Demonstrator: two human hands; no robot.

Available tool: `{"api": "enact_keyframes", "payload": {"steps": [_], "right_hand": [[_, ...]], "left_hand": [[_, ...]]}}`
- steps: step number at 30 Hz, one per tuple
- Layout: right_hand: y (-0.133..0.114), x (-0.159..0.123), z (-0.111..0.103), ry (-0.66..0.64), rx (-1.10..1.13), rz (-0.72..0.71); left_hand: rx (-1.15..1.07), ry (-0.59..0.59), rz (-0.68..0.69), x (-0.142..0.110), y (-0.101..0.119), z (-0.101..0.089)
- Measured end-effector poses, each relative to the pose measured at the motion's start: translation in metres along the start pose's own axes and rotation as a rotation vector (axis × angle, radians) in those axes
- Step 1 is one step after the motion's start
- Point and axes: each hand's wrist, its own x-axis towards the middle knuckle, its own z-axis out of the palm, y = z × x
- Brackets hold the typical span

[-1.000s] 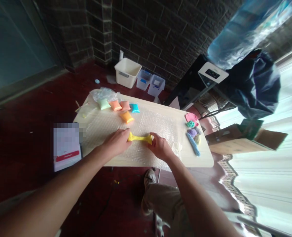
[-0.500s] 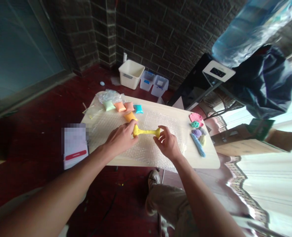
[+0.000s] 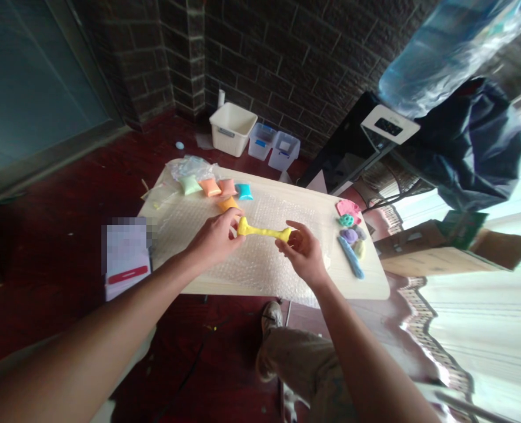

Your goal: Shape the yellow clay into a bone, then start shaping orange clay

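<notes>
A strip of yellow modelling clay, thin in the middle and thick at both ends, is stretched between my hands above the table. My left hand pinches its left end between thumb and fingers. The right end is in the grip of my right hand, with the index finger lifted off it. Beneath lies a sheet of bubble wrap. Just beyond my left hand is an orange packet, partly covered by my fingers.
Behind lie green, peach, pink and blue packets. On the table's right are a blue clay roll, a purple lump, a green piece and a pink piece. Bins stand on the floor behind.
The yellow clay has grown a little longer and now slants down to the right. My right hand has shifted slightly right. The whole view has drifted a little.
</notes>
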Motion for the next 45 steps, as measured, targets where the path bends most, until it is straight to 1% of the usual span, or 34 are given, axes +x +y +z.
{"api": "enact_keyframes", "payload": {"steps": [4,10,13,18,26,30,35,38,41,43,45], "right_hand": [[-0.004,0.004,-0.002,0.006,0.099,0.050],[-0.009,0.006,-0.006,0.089,0.268,0.099],[-0.014,0.007,-0.007,0.091,0.292,0.145],[-0.018,0.007,-0.010,0.094,0.340,0.210],[-0.017,0.007,-0.011,0.087,0.319,0.205],[-0.014,0.007,-0.012,0.071,0.348,0.197],[-0.009,0.007,-0.014,0.061,0.307,0.172],[-0.008,0.005,-0.016,0.084,0.342,0.204],[-0.008,0.000,-0.020,0.120,0.382,0.248],[-0.008,-0.004,-0.024,0.133,0.385,0.271],[-0.006,-0.007,-0.029,0.149,0.399,0.296]], "left_hand": [[-0.088,-0.050,-0.060,0.002,-0.002,0.001],[-0.373,-0.176,-0.084,0.004,-0.001,0.006],[-0.447,-0.218,-0.105,0.004,0.005,0.004],[-0.553,-0.271,-0.186,0.003,0.009,0.000],[-0.592,-0.258,-0.238,0.004,0.010,0.002],[-0.586,-0.301,-0.290,0.002,0.012,0.003],[-0.577,-0.386,-0.316,0.001,0.015,0.008],[-0.591,-0.421,-0.334,0.000,0.016,0.013],[-0.590,-0.459,-0.315,-0.004,0.019,0.019],[-0.564,-0.459,-0.305,-0.006,0.021,0.023],[-0.546,-0.456,-0.323,-0.008,0.025,0.029]]}}
